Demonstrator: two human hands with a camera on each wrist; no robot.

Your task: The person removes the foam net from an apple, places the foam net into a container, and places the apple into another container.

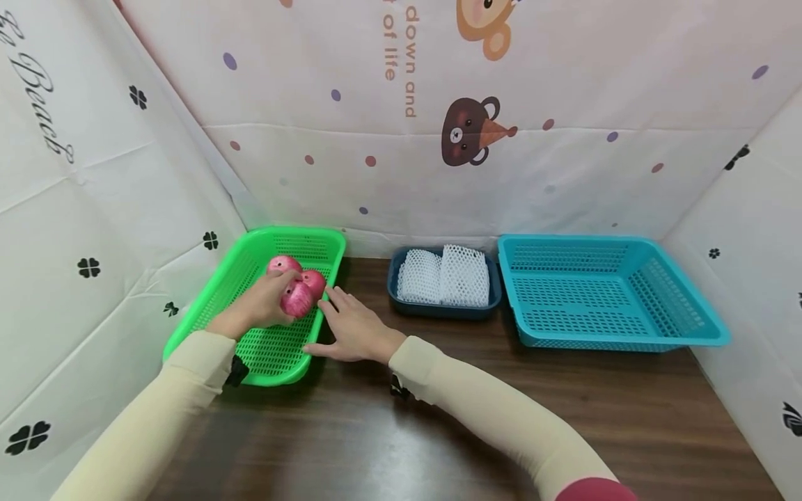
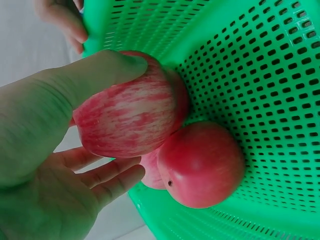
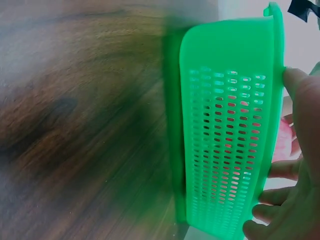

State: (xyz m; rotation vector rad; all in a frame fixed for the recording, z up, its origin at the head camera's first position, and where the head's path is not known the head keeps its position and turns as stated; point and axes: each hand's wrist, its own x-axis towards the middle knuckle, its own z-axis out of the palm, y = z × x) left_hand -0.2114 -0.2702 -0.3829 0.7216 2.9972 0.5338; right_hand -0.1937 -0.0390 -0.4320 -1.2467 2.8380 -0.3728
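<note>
Inside the green plastic basket (image 1: 269,355) at the left are three red apples. My left hand (image 1: 262,300) reaches in over the side and grips the nearest, a streaked apple (image 2: 132,117), its thumb across the top and fingers below. A smoother red apple (image 2: 202,165) sits against it, and another apple (image 1: 283,263) lies toward the back. My right hand (image 1: 357,330) is at the basket's right side, fingers spread. In the right wrist view its fingertips (image 3: 272,196) touch the basket's rim, with the palm outside.
A small dark blue tray (image 1: 445,311) holding white foam net sleeves (image 1: 465,276) stands at the back middle. Right of it is a larger blue basket (image 1: 576,341). All rest on a dark wooden table (image 1: 401,431), with printed white cloth walls (image 1: 351,167) behind and at both sides.
</note>
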